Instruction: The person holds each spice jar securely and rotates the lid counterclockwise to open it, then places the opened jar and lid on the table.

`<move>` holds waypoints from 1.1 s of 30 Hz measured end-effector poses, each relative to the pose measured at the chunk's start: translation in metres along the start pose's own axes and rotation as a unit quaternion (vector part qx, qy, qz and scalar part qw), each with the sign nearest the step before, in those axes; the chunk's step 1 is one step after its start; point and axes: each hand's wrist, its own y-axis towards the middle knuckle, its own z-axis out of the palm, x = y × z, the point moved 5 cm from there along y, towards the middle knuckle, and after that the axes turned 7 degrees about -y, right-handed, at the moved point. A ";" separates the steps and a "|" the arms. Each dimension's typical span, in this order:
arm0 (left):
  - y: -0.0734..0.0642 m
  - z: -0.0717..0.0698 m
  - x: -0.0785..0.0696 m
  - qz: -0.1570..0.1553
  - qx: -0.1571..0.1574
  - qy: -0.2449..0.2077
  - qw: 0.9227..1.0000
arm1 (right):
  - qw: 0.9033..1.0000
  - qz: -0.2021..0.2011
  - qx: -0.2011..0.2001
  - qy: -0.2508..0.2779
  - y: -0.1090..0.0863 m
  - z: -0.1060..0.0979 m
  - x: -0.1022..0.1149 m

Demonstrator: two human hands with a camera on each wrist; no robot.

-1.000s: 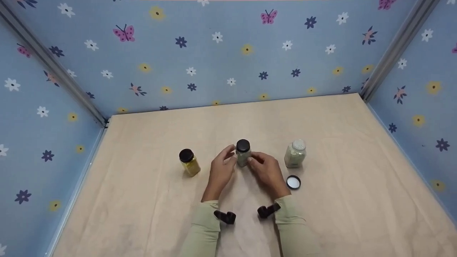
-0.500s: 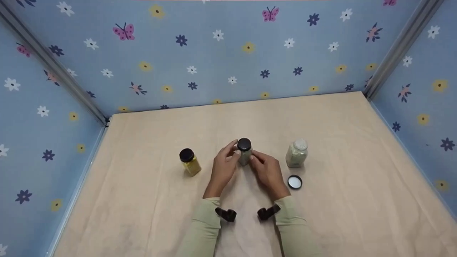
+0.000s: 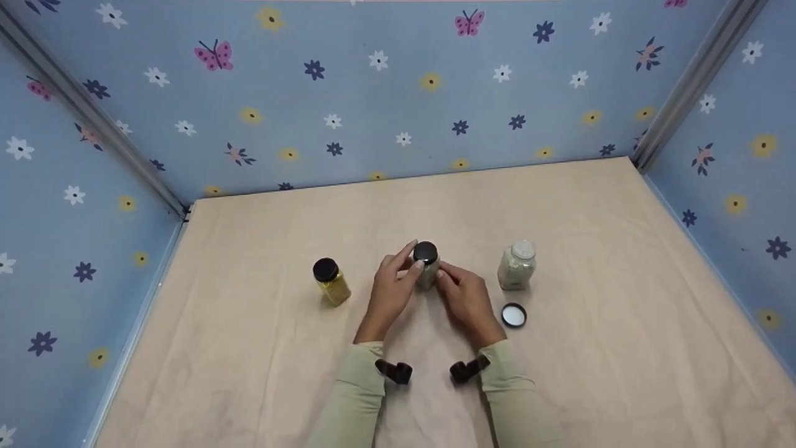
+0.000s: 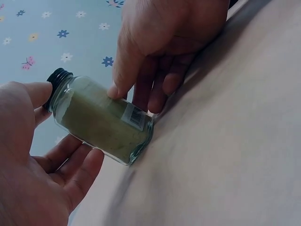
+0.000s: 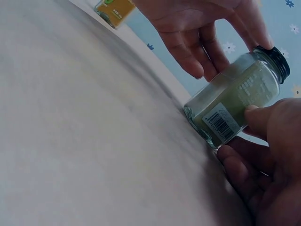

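Note:
In the middle of the table stands a glass spice jar (image 3: 428, 277) of green powder with a barcode label, upright, a black lid (image 3: 425, 251) on its neck. My left hand (image 3: 389, 291) grips the lid from the left, thumb and forefinger at its rim. Its other fingers lie loosely beside the glass in the left wrist view. Low on the right side, my right hand (image 3: 465, 301) holds the jar body. The right wrist view shows the right thumb (image 5: 256, 117) pressed on the glass above the barcode, with fingers curled behind near the base.
A black-capped jar of yellow powder (image 3: 334, 289) stands to the left. At right is a jar of pale green contents (image 3: 515, 270) with a white top, and a loose black cap (image 3: 513, 315) lies before it, white inside up. Flowered blue walls (image 3: 398, 93) enclose the cloth-covered table (image 3: 217, 298).
My left thumb and fingers have moved up and right from beside the jar onto its lid, closing on it. My right hand keeps its hold on the jar body.

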 end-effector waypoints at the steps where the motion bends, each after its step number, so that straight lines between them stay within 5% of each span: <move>1: 0.000 0.000 0.000 -0.001 0.003 0.003 1.000 | 1.000 0.000 0.003 0.002 0.000 0.000 0.000; 9: 0.000 -0.001 0.002 -0.014 0.024 0.012 1.000 | 1.000 0.012 0.015 0.013 -0.001 0.001 -0.002; 22: -0.003 0.000 -0.001 0.029 -0.018 0.047 0.998 | 1.000 0.016 0.024 0.009 0.000 0.000 -0.001; 33: 0.000 -0.001 -0.006 0.018 0.056 0.102 0.993 | 0.999 0.023 0.033 0.024 0.000 -0.002 -0.002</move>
